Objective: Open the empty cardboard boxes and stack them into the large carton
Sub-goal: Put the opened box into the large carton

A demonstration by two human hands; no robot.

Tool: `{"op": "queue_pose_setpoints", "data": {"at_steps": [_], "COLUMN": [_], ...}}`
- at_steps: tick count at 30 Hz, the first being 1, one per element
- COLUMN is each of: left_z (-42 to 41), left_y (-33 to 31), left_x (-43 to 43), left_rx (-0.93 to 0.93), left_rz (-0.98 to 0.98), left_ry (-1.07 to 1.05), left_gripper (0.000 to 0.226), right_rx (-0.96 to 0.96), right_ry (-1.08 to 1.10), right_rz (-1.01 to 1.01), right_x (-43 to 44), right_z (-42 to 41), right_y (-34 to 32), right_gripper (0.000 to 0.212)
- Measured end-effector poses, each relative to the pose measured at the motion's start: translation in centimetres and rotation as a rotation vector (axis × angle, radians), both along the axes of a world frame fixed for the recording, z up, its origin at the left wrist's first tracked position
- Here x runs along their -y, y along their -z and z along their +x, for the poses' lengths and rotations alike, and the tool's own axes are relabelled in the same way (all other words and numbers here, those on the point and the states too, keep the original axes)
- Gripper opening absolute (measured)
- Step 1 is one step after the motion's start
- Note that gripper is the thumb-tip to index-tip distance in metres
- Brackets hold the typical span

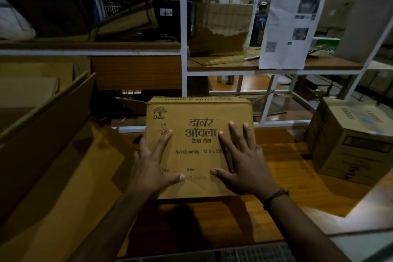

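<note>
Cardboard box [197, 147] flat on table [297, 168]; left hand [152, 168], right hand [240, 164] pressing.

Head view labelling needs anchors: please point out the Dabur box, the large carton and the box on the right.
Dabur box [200, 112]: head view, printed top face, far half.
Large carton [46, 121]: head view, raised flap at left.
Box on the right [340, 155]: head view, near side wall.
</note>
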State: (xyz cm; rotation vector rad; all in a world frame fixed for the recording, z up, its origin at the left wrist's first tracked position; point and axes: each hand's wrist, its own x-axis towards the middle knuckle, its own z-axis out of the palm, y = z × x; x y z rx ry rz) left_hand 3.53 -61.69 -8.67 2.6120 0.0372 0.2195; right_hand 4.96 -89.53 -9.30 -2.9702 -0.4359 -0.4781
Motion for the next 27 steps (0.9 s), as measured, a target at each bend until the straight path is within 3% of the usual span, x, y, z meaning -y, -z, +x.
{"op": "queue_pose_setpoints", "data": {"at_steps": [11, 16, 21, 27], "left_z": [-2.0, -2.9, -3.3, -3.9], "left_y": [0.0, -1.2, -4.9, -13.5], "left_x": [1.3, 2.0, 2.2, 1.5], "left_rx": [0.047, 0.040, 0.124, 0.255], "left_rz": [-0.111, -0.061, -0.004, 0.105], "left_ry": [0.008, 0.025, 0.047, 0.024], "left_gripper": [0.136, 0.135, 0.133, 0.132], "right_rx": [0.010, 0.042, 0.176, 0.364], "right_ry": [-0.047, -0.081, -0.146, -0.210], "right_rz": [0.060, 0.100, 0.165, 0.230], "right_x": [0.7, 1.9, 2.6, 1.9], "right_z": [-1.0, -1.3, -0.9, 0.1], "right_y": [0.6, 0.6, -1.9, -9.2], "right_gripper": [0.109, 0.107, 0.104, 0.102]}}
